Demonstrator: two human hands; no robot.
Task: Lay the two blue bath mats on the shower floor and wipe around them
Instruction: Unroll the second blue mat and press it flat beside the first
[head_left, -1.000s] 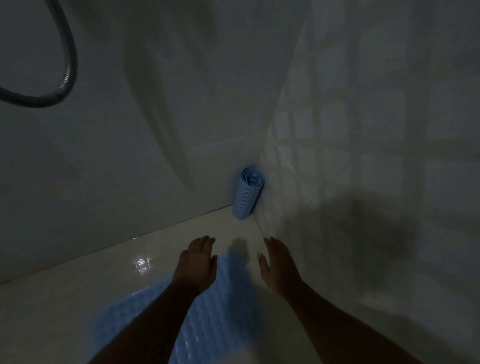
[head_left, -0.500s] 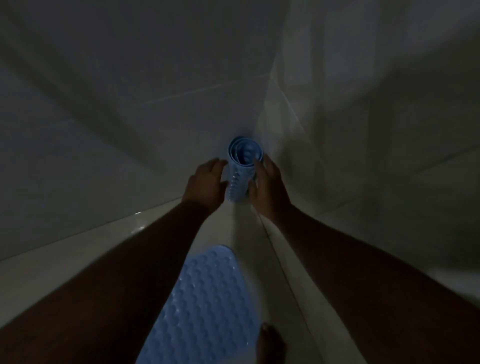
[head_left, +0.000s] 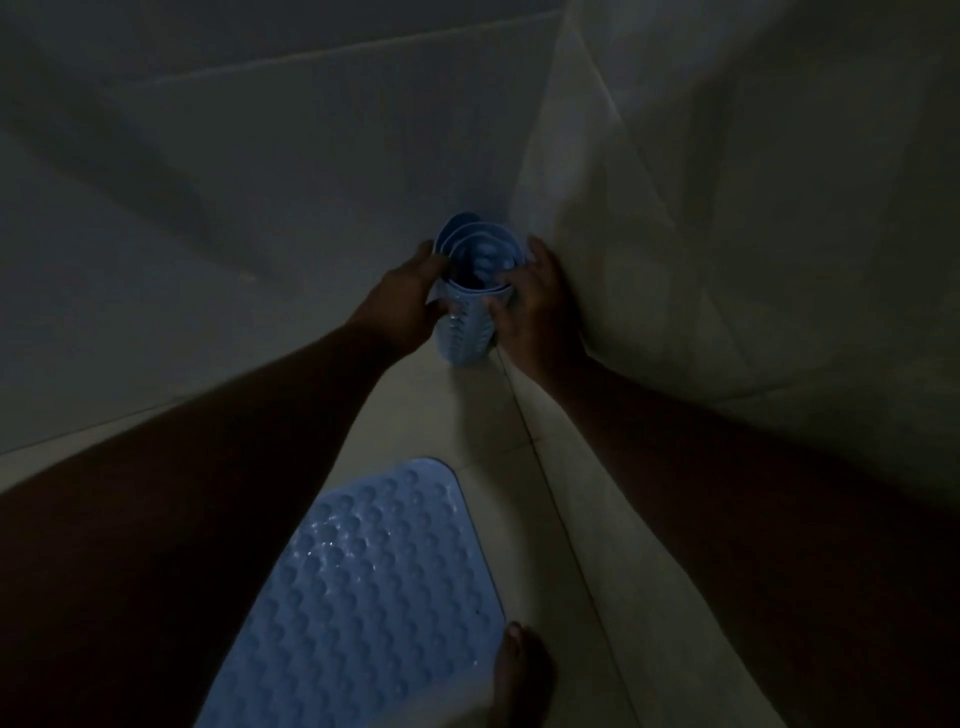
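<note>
The head camera looked down into a dim shower corner where two pale tiled walls (head_left: 260, 182) met the shower floor (head_left: 467, 415). A rolled blue bath mat (head_left: 467, 322) stood upright in that corner, its lower end on the floor and its open spiral end facing up toward the camera. The left hand (head_left: 402, 306) was closed around the roll's left side, fingers curled over the upper rim and thumb pressed on the bumpy outer surface. The right hand (head_left: 537, 306) gripped the roll's right side, fingers wrapped behind it against the right wall and thumb in front. Both forearms reached in from the lower edge of the frame, the left one crossing above the near end of the second mat.

That flat blue bath mat (head_left: 374, 597) lay spread on the floor in the lower middle, its rounded corner pointing toward the corner, with a strip of bare floor between it and the roll. Its surface was covered in round bumps. A bare foot (head_left: 522, 670) rested on the floor just beside the mat's right edge, toes forward.
</note>
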